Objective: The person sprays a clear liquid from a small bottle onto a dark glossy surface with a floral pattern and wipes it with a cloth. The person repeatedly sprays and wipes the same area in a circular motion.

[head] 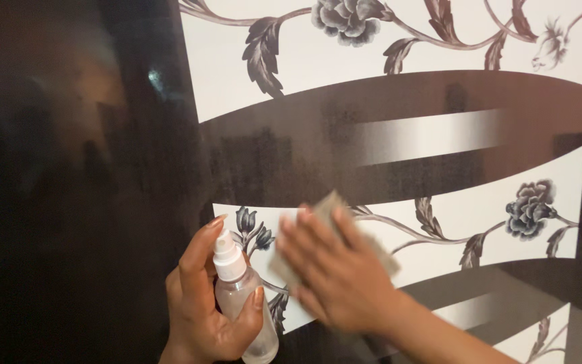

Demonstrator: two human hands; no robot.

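A glossy dark panel [102, 168] fills the view, a vertical surface with curved white bands [399, 47] printed with grey flowers and leafy stems. Dim room reflections show at nine o'clock. At six o'clock, the left hand [203, 303] is wrapped around a small clear spray bottle [240, 300], forefinger atop its white nozzle. The bottle stands nearly upright, top tilted slightly toward eleven o'clock. Just beside it, the right hand [335, 273], blurred, presses a greyish cloth [331, 205] flat against the panel, fingers spread toward eleven o'clock.

No packages, labels, signs or screens show anywhere in view.
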